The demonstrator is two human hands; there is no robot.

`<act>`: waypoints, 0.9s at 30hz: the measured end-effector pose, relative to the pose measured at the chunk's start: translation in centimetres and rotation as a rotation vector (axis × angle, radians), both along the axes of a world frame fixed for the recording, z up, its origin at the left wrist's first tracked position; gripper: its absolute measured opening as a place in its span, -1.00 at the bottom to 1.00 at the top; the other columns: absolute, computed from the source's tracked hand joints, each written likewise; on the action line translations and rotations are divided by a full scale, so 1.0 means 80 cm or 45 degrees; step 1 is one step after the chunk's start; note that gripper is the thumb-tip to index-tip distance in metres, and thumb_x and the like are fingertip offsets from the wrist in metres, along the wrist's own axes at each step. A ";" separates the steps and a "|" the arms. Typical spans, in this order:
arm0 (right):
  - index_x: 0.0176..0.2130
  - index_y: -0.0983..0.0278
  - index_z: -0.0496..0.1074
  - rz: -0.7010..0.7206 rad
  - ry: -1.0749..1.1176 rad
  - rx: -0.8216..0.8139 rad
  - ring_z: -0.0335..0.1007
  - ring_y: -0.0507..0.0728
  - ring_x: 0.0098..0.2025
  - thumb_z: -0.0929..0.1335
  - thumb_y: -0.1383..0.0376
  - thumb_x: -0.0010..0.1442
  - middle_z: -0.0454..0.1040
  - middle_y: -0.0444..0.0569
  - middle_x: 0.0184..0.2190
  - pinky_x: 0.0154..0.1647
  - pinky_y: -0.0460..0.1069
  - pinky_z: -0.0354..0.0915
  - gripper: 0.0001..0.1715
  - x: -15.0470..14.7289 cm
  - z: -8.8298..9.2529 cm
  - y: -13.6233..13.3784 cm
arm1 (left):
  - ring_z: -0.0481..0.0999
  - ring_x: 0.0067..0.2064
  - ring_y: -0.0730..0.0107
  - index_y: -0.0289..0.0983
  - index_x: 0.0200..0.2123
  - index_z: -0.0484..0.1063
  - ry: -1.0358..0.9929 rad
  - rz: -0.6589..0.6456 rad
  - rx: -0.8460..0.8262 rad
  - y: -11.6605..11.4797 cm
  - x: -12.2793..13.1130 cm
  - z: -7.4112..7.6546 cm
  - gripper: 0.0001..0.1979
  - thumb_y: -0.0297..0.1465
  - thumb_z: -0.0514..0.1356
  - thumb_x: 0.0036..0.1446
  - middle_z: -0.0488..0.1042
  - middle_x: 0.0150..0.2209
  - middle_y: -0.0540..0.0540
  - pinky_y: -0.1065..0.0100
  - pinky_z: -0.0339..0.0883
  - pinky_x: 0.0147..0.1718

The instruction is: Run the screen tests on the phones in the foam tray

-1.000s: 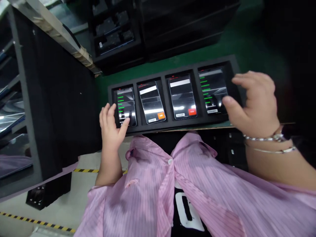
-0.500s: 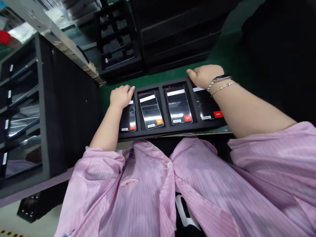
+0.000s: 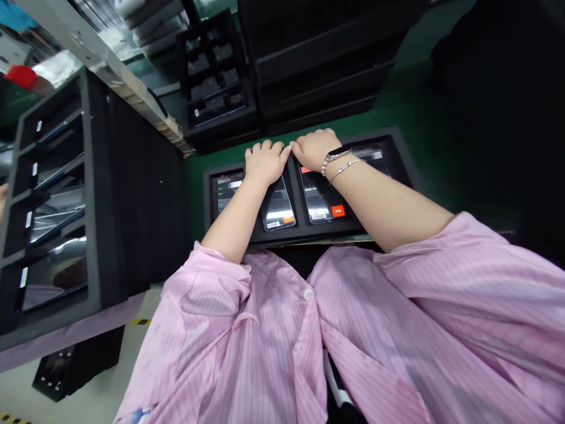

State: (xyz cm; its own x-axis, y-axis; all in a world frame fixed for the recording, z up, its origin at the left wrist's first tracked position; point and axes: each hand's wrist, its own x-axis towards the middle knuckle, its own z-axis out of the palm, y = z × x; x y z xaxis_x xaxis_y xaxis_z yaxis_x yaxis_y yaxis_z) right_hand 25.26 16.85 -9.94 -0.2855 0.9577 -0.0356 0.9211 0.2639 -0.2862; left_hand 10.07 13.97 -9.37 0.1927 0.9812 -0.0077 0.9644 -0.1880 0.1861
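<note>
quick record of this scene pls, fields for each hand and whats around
left hand: the left hand, palm down over the tray's second slot, nothing visibly held
right hand: the right hand, palm down over the third slot, nothing visibly held, fingertips close to the left hand's
things: black foam tray with four slots; first phone showing green text; second phone; third phone with an orange-red button; fourth phone, partly hidden
rest: green mat; foam rack of glass panels; black foam tray of devices; pink striped smock
</note>
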 end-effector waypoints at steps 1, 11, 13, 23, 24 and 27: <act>-0.07 0.49 0.54 0.005 0.023 0.004 0.41 0.46 0.17 0.14 0.17 0.50 0.55 0.32 -0.04 0.26 0.39 0.20 -0.46 0.001 0.000 0.001 | 0.38 0.31 -0.20 -0.18 0.18 0.52 -0.035 -0.021 0.001 0.002 -0.003 -0.002 -0.49 -0.09 -0.08 0.51 0.48 0.23 -0.29 -0.22 0.11 0.32; 0.08 0.14 0.47 -0.090 0.912 0.535 0.52 0.21 0.07 0.20 0.12 0.50 0.59 0.02 -0.02 0.19 0.16 0.43 -0.65 0.134 0.072 -0.161 | 0.31 0.42 0.17 -0.13 0.29 0.35 -0.644 -0.172 0.473 -0.136 -0.123 0.077 -0.49 0.00 0.00 0.47 0.37 0.34 -0.20 0.10 0.12 0.43; 0.06 0.08 0.48 -0.076 0.791 0.556 0.52 0.25 0.10 0.21 0.13 0.50 0.57 0.01 0.00 0.20 0.22 0.44 -0.68 0.151 0.073 -0.206 | 0.29 0.43 0.10 -0.13 0.30 0.34 -0.563 -0.086 0.430 -0.185 -0.134 0.082 -0.48 0.00 0.06 0.44 0.34 0.36 -0.23 0.01 0.13 0.44; 0.21 0.16 0.51 -0.011 0.077 0.235 0.16 0.72 0.33 0.19 -0.19 0.43 0.18 0.36 0.35 0.24 0.81 -0.04 -0.30 0.114 0.009 -0.271 | 0.19 0.42 -0.33 0.01 0.27 0.47 0.016 0.088 -0.082 -0.256 -0.070 0.040 -0.44 0.06 0.26 0.28 0.18 0.46 -0.25 -0.57 -0.25 0.39; 0.19 0.16 0.52 0.001 0.049 0.213 0.16 0.74 0.31 0.20 -0.21 0.42 0.19 0.37 0.34 0.21 0.82 -0.04 -0.29 0.114 0.007 -0.265 | 0.19 0.42 -0.35 0.01 0.28 0.47 0.039 0.093 -0.105 -0.251 -0.069 0.039 -0.42 0.08 0.26 0.27 0.18 0.47 -0.25 -0.59 -0.25 0.38; 0.18 0.17 0.53 -0.029 0.024 0.147 0.14 0.76 0.31 0.24 -0.22 0.39 0.19 0.36 0.35 0.18 0.84 -0.06 -0.29 0.111 0.004 -0.240 | 0.16 0.44 -0.36 0.01 0.29 0.45 0.053 0.139 -0.111 -0.228 -0.068 0.038 -0.39 0.11 0.23 0.28 0.16 0.48 -0.25 -0.59 -0.26 0.38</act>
State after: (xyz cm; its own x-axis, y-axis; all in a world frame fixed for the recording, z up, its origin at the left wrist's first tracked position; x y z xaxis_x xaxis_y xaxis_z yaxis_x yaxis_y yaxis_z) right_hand 34.17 -2.32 -9.63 -0.2631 0.9614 0.0806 0.9219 0.2752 -0.2727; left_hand 4.62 -4.28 -6.35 0.0828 0.9916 -0.0997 0.9854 -0.0666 0.1566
